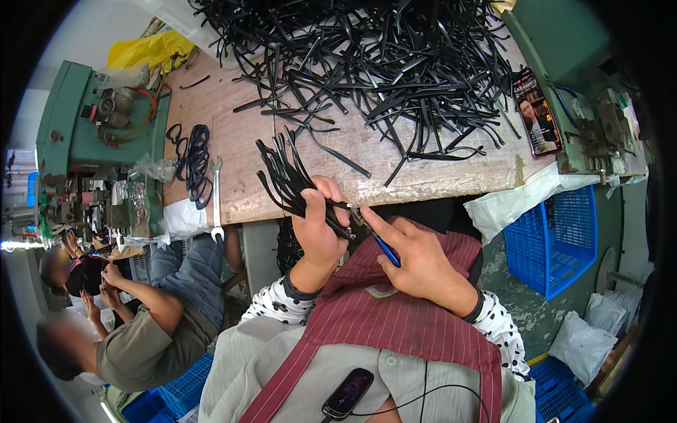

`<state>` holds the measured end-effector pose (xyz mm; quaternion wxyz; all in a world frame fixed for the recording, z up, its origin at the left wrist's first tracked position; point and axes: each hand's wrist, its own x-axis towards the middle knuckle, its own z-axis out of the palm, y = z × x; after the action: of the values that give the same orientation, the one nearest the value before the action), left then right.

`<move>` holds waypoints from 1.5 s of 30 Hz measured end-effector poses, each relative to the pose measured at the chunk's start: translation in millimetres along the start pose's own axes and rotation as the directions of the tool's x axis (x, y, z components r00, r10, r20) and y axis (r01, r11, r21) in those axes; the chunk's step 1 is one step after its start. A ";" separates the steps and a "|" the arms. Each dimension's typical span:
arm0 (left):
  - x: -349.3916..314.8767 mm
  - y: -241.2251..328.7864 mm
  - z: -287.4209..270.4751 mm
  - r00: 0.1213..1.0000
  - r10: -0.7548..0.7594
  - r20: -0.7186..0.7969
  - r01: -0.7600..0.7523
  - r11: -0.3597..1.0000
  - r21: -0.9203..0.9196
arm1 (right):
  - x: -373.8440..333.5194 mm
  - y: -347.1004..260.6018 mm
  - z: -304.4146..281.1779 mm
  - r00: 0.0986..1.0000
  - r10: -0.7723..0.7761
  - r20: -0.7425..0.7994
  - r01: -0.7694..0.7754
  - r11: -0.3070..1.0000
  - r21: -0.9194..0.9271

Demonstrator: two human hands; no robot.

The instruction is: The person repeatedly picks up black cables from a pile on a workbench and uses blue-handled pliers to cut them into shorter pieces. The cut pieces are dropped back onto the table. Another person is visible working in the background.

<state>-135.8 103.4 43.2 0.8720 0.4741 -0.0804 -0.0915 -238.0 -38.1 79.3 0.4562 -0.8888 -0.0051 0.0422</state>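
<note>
While the left hand (319, 229) closes round thin black strips (285, 173) fanned over the workbench's (229, 134) near edge, the right hand (422, 257), just off that edge, curls round a blue-handled tool (386, 249), forefinger extended. Strips probably light, springy, slick; best gripped bunched, near gathered ends.

Before you runs a table (236, 130) with a scuffed wooden top and a chipped near edge, flanked by a green machine (63, 116) on your left and a second machine (557, 32), also green, on your right. Down to your right, the floor (496, 278) is a blotchy grey-green with pale worn patches, with a blue crate (520, 259) beside the table and white sacks (582, 347) lower down. Off to your left, a pale wall (81, 32) rises behind the machine, and a bright light (14, 245) glares at the far edge.
</note>
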 end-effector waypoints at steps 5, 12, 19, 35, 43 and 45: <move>7.3 -2.0 -12.7 0.977 0.159 -0.143 -0.136 0.977 0.162 | 14.6 9.1 9.1 0.980 -0.084 -0.182 0.042 0.973 -0.226; 41.2 -25.1 -76.8 0.864 0.504 0.011 -0.232 0.379 0.896 | 91.3 24.2 29.0 0.854 -0.358 -0.378 0.067 0.796 -0.602; 38.9 -5.6 -63.2 0.947 -0.042 -0.319 0.009 0.995 -0.104 | 97.4 30.4 35.1 0.882 -0.271 -0.386 0.050 0.867 -0.496; 35.5 -57.2 5.1 0.977 -0.179 -0.118 0.159 0.974 -0.162 | 54.7 47.8 4.1 0.809 -0.225 -0.542 0.174 0.974 -0.146; 24.7 -25.5 -11.7 0.958 -0.257 -0.126 0.200 0.916 -0.347 | 61.7 57.8 41.6 0.816 -0.331 -0.474 -0.001 0.819 -0.573; 18.6 -10.7 -8.3 0.965 -0.222 -0.141 0.187 0.956 -0.228 | 64.5 55.1 41.9 0.813 -0.329 -0.481 -0.020 0.810 -0.586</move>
<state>-116.8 100.1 30.7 0.9072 0.3896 0.0518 -0.1500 -178.6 -33.2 5.7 0.1547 -0.9513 0.0411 -0.2637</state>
